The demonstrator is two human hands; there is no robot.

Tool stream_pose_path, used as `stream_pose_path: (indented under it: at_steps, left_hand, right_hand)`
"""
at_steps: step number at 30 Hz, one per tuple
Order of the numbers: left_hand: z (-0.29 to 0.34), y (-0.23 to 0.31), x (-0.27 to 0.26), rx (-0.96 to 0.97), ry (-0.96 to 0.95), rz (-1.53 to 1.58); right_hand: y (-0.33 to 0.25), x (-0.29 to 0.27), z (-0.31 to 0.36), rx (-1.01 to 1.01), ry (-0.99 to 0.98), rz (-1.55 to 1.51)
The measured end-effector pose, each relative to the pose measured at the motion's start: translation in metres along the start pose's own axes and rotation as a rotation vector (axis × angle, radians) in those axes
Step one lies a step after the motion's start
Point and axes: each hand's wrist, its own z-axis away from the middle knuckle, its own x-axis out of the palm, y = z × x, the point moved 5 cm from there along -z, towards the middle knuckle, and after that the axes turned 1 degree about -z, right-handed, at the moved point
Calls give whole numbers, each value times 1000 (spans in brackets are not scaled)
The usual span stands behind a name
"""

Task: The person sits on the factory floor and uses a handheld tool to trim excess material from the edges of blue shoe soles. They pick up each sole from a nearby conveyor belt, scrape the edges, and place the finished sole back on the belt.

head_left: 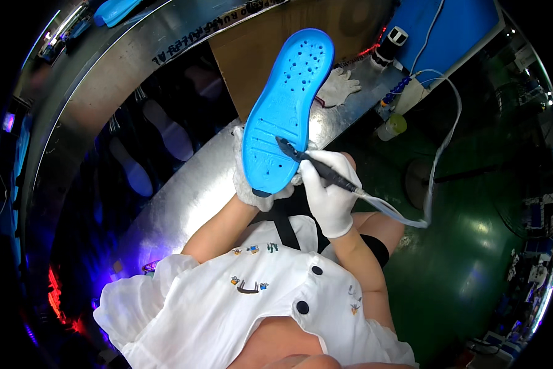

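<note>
Sole [282, 114] runs lengthwise away from you; L hand [244, 189] clamps near half, R hand [330, 200] grips corded tool [327, 173], tip there.

Two gloved hands, one left [249, 192] and one right [329, 197], meet at one blue sole [270, 123] and one black pen-shaped tool [328, 173] above a single metal table [172, 215]. Toward the table's far right end are one loose glove [338, 89], one black-and-white cylinder [389, 48] and one green-lidded container [392, 127], the last at the right edge. Past the left edge, two pale soles [169, 130] show plainly; a dim shape nearby is too dark to count, while two large black buttons [302, 307] dot one white top [209, 307].
</note>
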Motion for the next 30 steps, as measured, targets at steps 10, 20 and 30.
stream_pose_path:
  at_steps: [10,20,30]
  left_hand:
    - [-2,30,10,-352,-322,-112]
    - [-19,66,-6,-328,-176,-716]
    - [-30,83,14,-199,75,-1057]
  right_hand:
    - [-2,9,3,6,-263,-211]
    - [-37,24,24,-199,-814,168]
    - [-49,4,14,-318,-712,267]
